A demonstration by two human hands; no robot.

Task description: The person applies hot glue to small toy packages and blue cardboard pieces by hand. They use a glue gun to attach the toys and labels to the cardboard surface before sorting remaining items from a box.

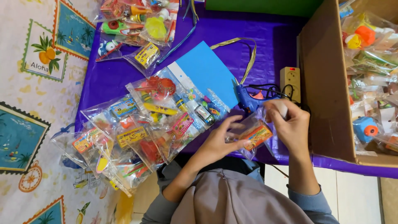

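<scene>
A small clear plastic bag [253, 135] with an orange packet inside is held between both hands over the purple table cover [265, 45]. My left hand [218, 142] grips its left lower side. My right hand [290, 122] pinches its upper right edge, fingers closed. Just behind the bag lies a blue glue gun [248, 98] with a black cord.
A row of filled clear toy bags [137, 132] spreads left of my hands, partly over a blue card sheet [207, 70]. More bags [132, 25] lie at the back. A cardboard box [323, 83] full of bags stands right. A beige power strip [290, 81] sits beside it.
</scene>
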